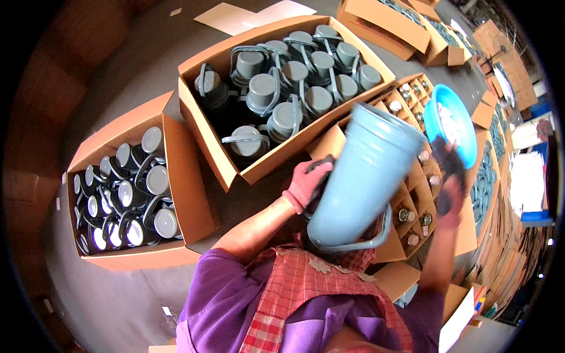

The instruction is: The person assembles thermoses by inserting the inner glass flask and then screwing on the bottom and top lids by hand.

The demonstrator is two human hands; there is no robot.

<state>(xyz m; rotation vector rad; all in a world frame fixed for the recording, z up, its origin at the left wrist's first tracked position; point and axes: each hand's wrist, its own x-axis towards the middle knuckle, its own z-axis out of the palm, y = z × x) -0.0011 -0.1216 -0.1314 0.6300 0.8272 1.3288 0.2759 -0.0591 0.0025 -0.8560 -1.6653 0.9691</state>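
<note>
My left hand (310,184), in a pink and black glove, grips the side of a tall blue-grey plastic container (368,170). The container leans in front of my chest, its wide ribbed end up and to the right. A loop handle (376,232) hangs at its lower end. On the right, my right hand (450,176), gloved too, is raised beside a bright blue basin (436,120). Motion blurs its fingers, so what they hold, if anything, does not show. Small pale pieces (450,125) lie in the basin.
Behind the container, a divided carton (405,197) holds small capped bottles. A large carton (259,170) ahead holds several grey handled containers (262,91). Another carton (138,257) of dark ones stands at left. More cartons (388,26) and stacked cardboard (506,265) line the right side.
</note>
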